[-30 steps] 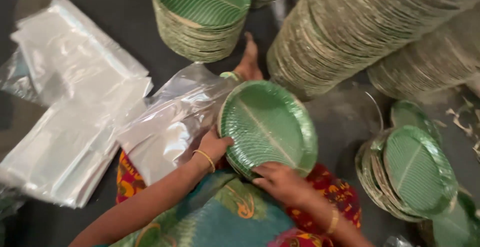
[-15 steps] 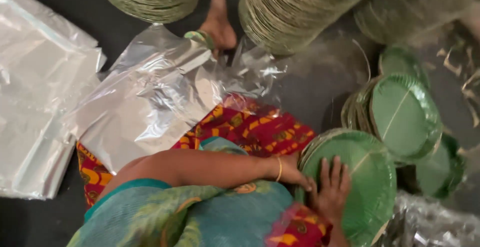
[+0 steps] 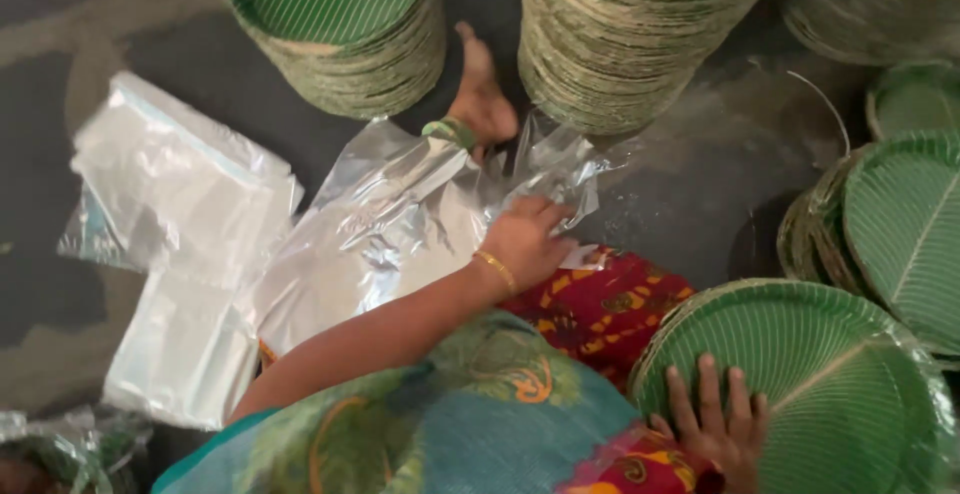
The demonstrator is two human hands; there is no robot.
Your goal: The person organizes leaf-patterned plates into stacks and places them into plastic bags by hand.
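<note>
Right hand (image 3: 715,424) flat, fingers spread on bagged green plate stack (image 3: 800,384) near floor's right edge. Left hand (image 3: 525,239) grasping clear plastic bag (image 3: 390,224) mid-floor. Farther: foot (image 3: 480,94), tall plate stacks (image 3: 335,29).

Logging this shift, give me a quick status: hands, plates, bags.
Left hand on clear plastic bag. Right hand flat on green plate stack. Nothing between them but lap.
</note>
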